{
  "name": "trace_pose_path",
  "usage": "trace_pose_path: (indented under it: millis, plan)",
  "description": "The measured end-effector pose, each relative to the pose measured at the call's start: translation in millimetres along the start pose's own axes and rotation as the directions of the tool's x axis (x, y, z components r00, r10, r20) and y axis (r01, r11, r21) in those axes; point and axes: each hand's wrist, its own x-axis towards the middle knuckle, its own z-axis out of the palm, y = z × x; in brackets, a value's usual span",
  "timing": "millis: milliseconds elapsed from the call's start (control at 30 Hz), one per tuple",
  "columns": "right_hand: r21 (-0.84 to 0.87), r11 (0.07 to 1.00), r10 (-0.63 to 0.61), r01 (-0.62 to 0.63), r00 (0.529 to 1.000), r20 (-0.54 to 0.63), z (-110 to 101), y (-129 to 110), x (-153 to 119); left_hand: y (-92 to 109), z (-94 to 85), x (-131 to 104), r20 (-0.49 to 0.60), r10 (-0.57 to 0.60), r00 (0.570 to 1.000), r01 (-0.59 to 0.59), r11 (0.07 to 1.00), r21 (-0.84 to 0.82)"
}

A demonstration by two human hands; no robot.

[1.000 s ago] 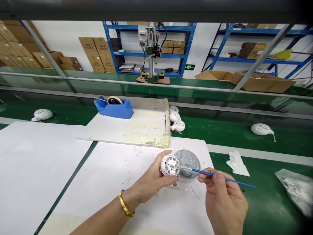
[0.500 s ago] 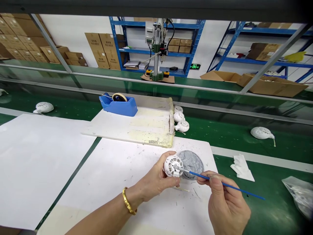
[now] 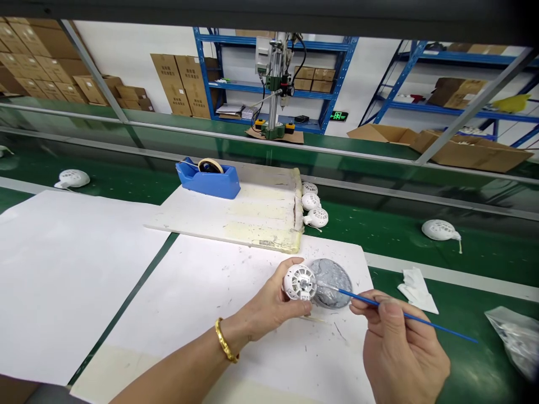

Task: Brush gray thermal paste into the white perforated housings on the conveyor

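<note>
Between the thumb and fingers of my left hand [image 3: 269, 306] is a round white plastic housing [image 3: 300, 282] with slotted openings, its open face turned up toward me. My right hand [image 3: 402, 342] pinches a thin blue-handled paintbrush [image 3: 362, 298]. The brush tip lies just right of the housing, over a round dish of grey paste [image 3: 332, 283]; whether it touches the paste I cannot tell. A thin pale wire or stick shows below the left fingers on the white sheet [image 3: 236, 280].
A blue tape dispenser [image 3: 208, 178] stands on a white board [image 3: 261, 210]. Several white housings [image 3: 315, 217] sit by its right edge; another [image 3: 440, 229] lies on the green belt [image 3: 391, 224]. At right are a crumpled tissue [image 3: 418, 289] and a plastic bag [image 3: 516, 336].
My right hand has drawn the brush to the right, and its tip has left the middle of the housing. The lone housing on the right has shifted left. My left hand keeps its hold.
</note>
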Motion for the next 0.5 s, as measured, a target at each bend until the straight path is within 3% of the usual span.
trace_pose_path:
  millis: [133,267,367,500]
  plan:
    - [0.203,0.946,0.259,-0.251,0.966,-0.014,3,7,5,-3,-1.7,1,-0.01,0.002,1.0,-0.002,0.999,-0.036]
    - [0.337,0.815,0.491,-0.471,0.871,0.032,6,13,9,-3,-1.6,2,-0.023,-0.004,1.0,0.003,0.998,-0.058]
    - [0.423,0.718,0.591,-0.552,0.805,0.048,7,13,10,-3,0.0,3,-0.043,-0.011,0.999,0.008,0.998,-0.055]
    - [0.504,0.621,0.653,-0.601,0.752,0.093,4,8,13,-4,2.9,6,-0.052,-0.01,0.999,0.007,0.998,-0.06]
